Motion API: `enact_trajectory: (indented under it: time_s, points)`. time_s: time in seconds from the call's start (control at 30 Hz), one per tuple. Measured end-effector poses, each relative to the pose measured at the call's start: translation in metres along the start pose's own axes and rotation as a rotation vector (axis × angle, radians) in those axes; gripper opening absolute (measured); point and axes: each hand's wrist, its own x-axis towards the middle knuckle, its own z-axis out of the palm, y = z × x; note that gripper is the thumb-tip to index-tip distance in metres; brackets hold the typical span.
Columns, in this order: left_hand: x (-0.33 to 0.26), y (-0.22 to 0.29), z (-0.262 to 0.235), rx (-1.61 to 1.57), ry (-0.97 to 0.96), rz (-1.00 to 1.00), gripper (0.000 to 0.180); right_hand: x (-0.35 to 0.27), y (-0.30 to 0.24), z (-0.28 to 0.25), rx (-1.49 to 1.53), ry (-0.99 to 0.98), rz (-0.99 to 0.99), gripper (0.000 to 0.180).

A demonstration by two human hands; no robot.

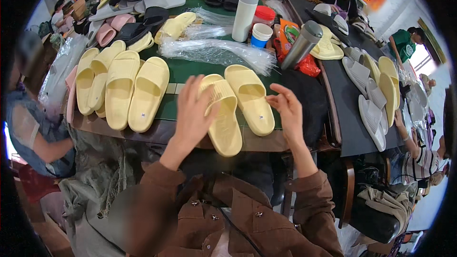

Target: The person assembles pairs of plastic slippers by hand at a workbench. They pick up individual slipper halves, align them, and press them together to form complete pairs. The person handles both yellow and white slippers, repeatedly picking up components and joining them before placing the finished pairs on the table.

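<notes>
A pair of pale yellow slide slippers lies before me at the table's near edge. My left hand [194, 112] is at the strap of the left slipper [226, 133], fingers stretched and slightly blurred; whether they touch it I cannot tell. This slipper's heel end juts over the table edge. Beside it, a little farther back, rests the right slipper [259, 118], a small white sticker on its heel. Close to its outer side is my right hand [289, 114], fingers apart and nothing held. To my left, more yellow slippers [148, 95] lie side by side, some overlapping.
Bundles of clear plastic strips [214, 52] cross the green tabletop [178, 69]. Behind stand a white bottle [245, 14], a blue-and-white cup [261, 35] and a steel flask [302, 45]. Piled footwear [138, 0] fills the back left. Grey slippers [371, 121] line a dark table at right. Other people sit around.
</notes>
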Motion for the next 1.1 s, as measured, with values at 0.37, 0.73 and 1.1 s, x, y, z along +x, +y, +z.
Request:
enact_trajectory:
  time_s: [0.37, 0.73, 1.1]
  points:
    - [0.052, 0.010, 0.079, -0.045, -0.296, 0.022, 0.046, 0.046, -0.194, 0.001, 0.010, -0.012, -0.622, 0.030]
    - [0.037, 0.023, 0.068, -0.032, -0.295, 0.117, 0.045, 0.092, -0.073, -0.016, 0.252, 0.333, -0.265, 0.032]
    - [0.021, 0.040, 0.058, -0.094, -0.324, 0.156, 0.050, 0.103, 0.126, -0.008, -0.353, 0.231, -0.055, 0.022]
